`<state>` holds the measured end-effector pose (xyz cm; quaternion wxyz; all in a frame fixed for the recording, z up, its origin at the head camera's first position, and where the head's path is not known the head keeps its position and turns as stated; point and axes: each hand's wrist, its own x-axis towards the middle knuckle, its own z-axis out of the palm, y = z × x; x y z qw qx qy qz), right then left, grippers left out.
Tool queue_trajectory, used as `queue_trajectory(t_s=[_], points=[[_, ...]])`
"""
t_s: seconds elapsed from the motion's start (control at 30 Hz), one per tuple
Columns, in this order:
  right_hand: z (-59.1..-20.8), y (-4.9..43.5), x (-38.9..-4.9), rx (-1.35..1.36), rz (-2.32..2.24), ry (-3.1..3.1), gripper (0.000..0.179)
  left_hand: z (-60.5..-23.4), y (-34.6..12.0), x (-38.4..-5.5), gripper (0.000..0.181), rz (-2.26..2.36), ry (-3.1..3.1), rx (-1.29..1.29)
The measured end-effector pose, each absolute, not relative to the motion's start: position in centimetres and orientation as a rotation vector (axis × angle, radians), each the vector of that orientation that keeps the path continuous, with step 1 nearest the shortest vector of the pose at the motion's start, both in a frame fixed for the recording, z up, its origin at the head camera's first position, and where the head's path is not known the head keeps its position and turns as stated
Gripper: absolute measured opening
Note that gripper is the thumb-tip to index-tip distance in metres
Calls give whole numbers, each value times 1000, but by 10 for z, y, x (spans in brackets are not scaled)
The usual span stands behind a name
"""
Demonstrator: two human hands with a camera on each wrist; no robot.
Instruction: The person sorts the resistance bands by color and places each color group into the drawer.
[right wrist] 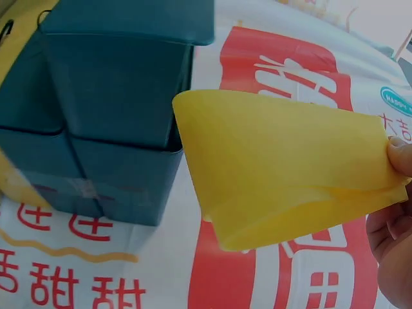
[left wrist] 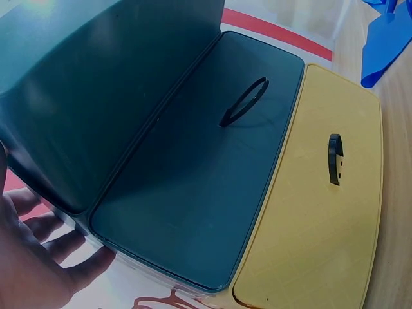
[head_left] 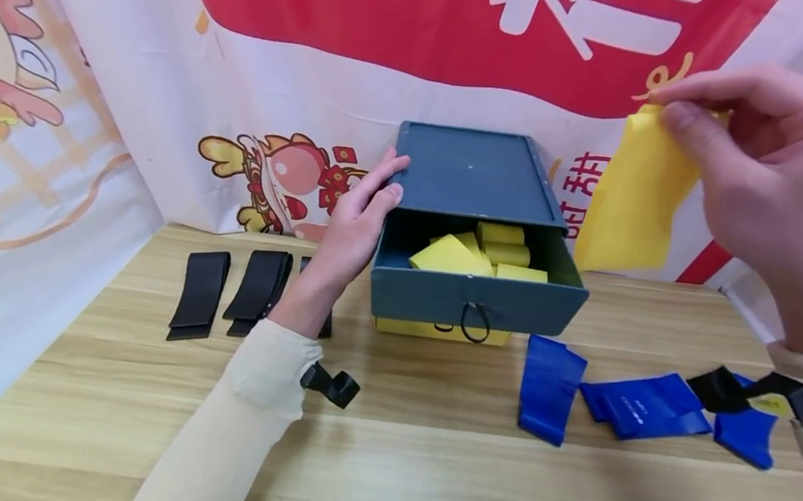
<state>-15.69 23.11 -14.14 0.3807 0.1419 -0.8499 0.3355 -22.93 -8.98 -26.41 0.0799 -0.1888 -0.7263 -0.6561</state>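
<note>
My right hand [head_left: 787, 167] pinches a folded yellow resistance band [head_left: 639, 197] by its top edge, to the right of a dark teal drawer box [head_left: 470, 172]. In the right wrist view the band [right wrist: 290, 161] hangs as a flattened loop, clear of the box. The top drawer [head_left: 476, 304] is pulled out. Inside it lie several yellow bands [head_left: 506, 252], folded or rolled. My left hand [head_left: 355, 234] rests against the box's left side with fingers extended. In the left wrist view its fingertips sit by the box's edge.
Below the open drawer are a shut teal drawer [left wrist: 193, 167] and a yellow drawer [left wrist: 315, 193], each with a black pull loop. Several black bands [head_left: 200, 292] lie left on the wooden table [head_left: 409, 477]. Blue bands [head_left: 551, 390] lie right. A printed cloth [head_left: 361, 69] hangs behind.
</note>
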Motion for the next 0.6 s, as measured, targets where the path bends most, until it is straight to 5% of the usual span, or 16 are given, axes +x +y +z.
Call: queue_trajectory(t_s=[0.37, 0.6], points=[[-135, 201, -182, 903, 793, -1909, 29, -265, -91, -231, 48, -1960, -2167, -581], [-142, 166, -185, 869, 996, -1989, 24, -264, -90, -230, 48, -1957, -2167, -579]])
